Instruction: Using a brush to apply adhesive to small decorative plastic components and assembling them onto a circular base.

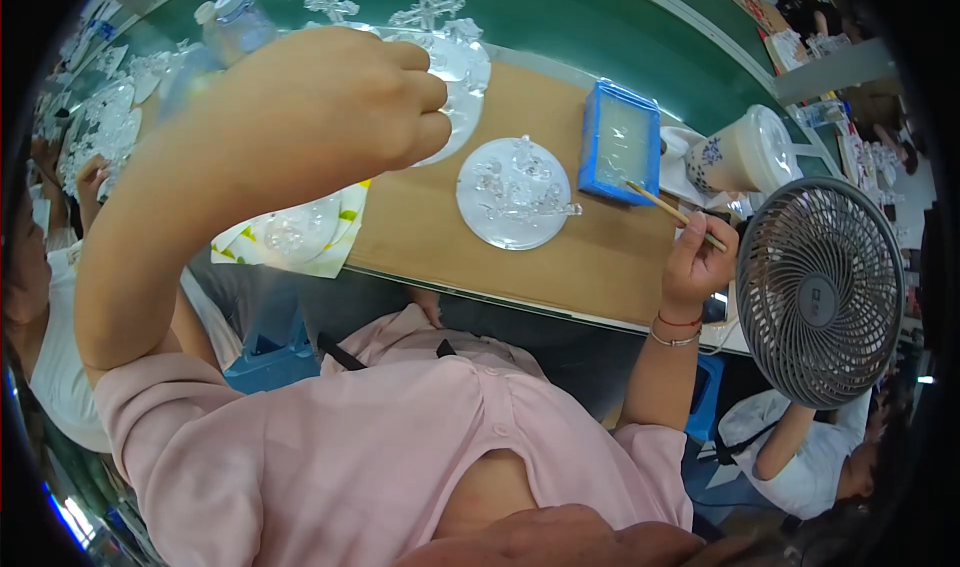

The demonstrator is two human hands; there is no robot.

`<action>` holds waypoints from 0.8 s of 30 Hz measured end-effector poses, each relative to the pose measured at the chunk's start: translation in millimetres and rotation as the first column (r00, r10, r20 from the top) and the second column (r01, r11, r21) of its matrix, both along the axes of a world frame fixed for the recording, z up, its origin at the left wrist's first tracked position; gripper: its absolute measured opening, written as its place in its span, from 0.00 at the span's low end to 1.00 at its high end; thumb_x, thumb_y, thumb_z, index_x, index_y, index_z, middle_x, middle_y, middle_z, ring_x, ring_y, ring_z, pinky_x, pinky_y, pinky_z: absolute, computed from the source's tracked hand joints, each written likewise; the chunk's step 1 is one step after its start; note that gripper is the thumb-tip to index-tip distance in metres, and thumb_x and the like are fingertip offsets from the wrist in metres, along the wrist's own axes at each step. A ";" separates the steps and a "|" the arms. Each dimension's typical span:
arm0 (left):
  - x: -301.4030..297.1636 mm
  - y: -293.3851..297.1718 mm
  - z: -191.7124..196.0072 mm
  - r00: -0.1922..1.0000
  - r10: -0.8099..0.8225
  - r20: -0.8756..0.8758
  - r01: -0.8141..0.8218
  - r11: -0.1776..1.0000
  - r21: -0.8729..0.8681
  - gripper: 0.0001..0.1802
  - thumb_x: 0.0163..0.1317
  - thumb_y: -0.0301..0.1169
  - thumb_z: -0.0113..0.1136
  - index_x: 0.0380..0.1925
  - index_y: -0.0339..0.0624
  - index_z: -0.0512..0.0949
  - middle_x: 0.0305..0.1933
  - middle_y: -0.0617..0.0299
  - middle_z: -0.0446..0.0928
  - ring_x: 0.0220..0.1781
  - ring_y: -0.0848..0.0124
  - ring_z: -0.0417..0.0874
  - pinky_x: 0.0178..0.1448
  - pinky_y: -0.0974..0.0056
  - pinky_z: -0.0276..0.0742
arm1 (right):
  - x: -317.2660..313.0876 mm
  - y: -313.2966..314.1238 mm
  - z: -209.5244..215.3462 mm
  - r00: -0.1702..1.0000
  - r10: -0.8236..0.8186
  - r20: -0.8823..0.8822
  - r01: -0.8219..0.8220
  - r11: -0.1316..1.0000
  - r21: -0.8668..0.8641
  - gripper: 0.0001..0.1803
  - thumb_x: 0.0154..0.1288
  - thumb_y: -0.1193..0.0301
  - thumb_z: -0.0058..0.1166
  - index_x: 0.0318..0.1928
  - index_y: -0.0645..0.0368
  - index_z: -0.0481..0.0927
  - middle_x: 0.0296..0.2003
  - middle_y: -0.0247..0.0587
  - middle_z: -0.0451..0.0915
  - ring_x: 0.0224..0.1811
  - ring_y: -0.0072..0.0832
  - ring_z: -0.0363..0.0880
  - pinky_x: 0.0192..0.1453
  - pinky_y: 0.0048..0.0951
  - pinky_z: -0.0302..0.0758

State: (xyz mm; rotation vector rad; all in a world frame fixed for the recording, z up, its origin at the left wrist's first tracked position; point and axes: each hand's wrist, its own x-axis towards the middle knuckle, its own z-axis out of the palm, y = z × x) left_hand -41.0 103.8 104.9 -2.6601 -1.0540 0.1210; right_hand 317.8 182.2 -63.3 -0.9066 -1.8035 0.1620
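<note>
My left hand [350, 97] reaches over the far left part of the board, its fingers curled closed. Whatever they may hold is hidden behind the knuckles. Beneath and beyond it lies a round clear plate [468, 72], partly covered by the hand. In my right hand [700, 257] is a thin wooden stick [665, 205], pinched between thumb and fingers. Its tip meets the near inside of a blue rectangular tray [590, 152] with a pale, shiny surface within. Between my hands, a round white plate [490, 229] carries several clear plastic pieces [522, 175].
Clear cross-shaped ornaments [428, 7] stand at the back. Right of the tray are a lidded cup [735, 157] and a dark round fan [820, 302]. Bottles [243, 25] stand behind my left arm, and a patterned sheet [345, 232] lies under it. People sit on both sides.
</note>
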 end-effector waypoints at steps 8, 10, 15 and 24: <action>28.4 55.2 24.8 0.990 -0.100 -0.095 0.107 0.992 0.067 0.02 0.49 0.24 0.60 0.24 0.40 0.79 0.31 0.60 0.78 0.37 0.65 0.81 0.39 0.65 0.78 | 1.7 0.5 -1.4 0.999 -0.007 -0.037 0.007 1.000 -0.019 0.08 0.69 0.73 0.51 0.39 0.66 0.71 0.26 0.40 0.79 0.21 0.14 0.68 0.26 0.14 0.65; 37.4 75.7 22.6 0.980 -0.161 -0.115 0.167 0.985 0.041 0.04 0.48 0.27 0.58 0.24 0.40 0.78 0.33 0.55 0.79 0.38 0.60 0.82 0.39 0.63 0.79 | 0.3 1.5 -1.3 1.000 -0.005 -0.023 0.006 1.000 0.015 0.08 0.69 0.73 0.51 0.39 0.67 0.71 0.26 0.41 0.79 0.21 0.14 0.69 0.26 0.14 0.66; 66.8 107.6 -6.5 0.997 -0.045 -0.059 0.046 0.999 0.002 0.04 0.50 0.26 0.58 0.23 0.39 0.81 0.30 0.54 0.80 0.37 0.58 0.83 0.39 0.60 0.79 | 0.1 -2.4 2.6 0.998 -0.062 0.028 0.062 0.998 0.012 0.07 0.68 0.74 0.51 0.39 0.67 0.71 0.26 0.41 0.79 0.23 0.16 0.73 0.28 0.16 0.70; 56.6 115.7 -57.9 0.994 0.049 0.094 -0.044 0.997 -0.062 0.08 0.51 0.21 0.55 0.32 0.38 0.78 0.43 0.53 0.76 0.50 0.58 0.77 0.51 0.60 0.75 | -7.7 2.8 11.9 0.993 -0.094 0.072 0.080 0.981 0.177 0.06 0.62 0.75 0.59 0.35 0.62 0.74 0.23 0.39 0.77 0.18 0.25 0.74 0.22 0.23 0.68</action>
